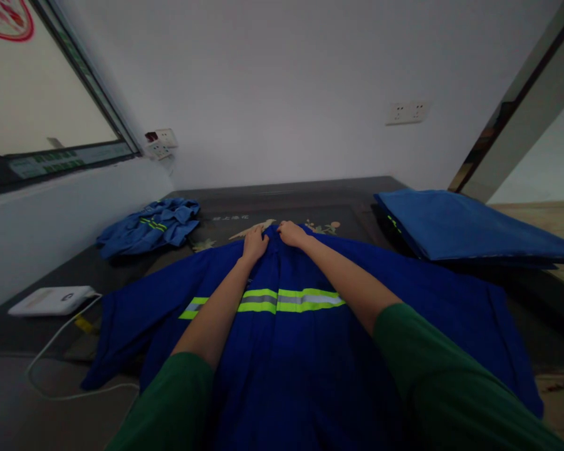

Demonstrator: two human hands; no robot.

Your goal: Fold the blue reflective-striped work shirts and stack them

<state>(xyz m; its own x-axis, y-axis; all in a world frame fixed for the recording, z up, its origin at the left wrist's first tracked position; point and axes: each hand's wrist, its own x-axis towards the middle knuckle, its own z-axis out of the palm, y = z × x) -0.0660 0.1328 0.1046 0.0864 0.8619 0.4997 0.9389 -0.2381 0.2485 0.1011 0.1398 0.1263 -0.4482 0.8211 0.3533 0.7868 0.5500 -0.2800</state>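
Note:
A dark blue work jacket (282,351) with a yellow-green and grey reflective band (305,300) lies spread out before me, its sleeves reaching to both sides. Both hands are at its collar, at the far end. My left hand (255,243) grips the left side of the collar with bent fingers. Just across from it, my right hand (291,233) pinches the collar's right side. The hands are a short gap apart. Fabric under the fingers is partly hidden.
On the dark table (272,195), a crumpled blue garment (153,227) lies at the back left and folded blue garments (465,222) at the right. A white power bank (54,301) with a white cable (51,347) rests at the left. A wall with sockets (408,113) stands behind.

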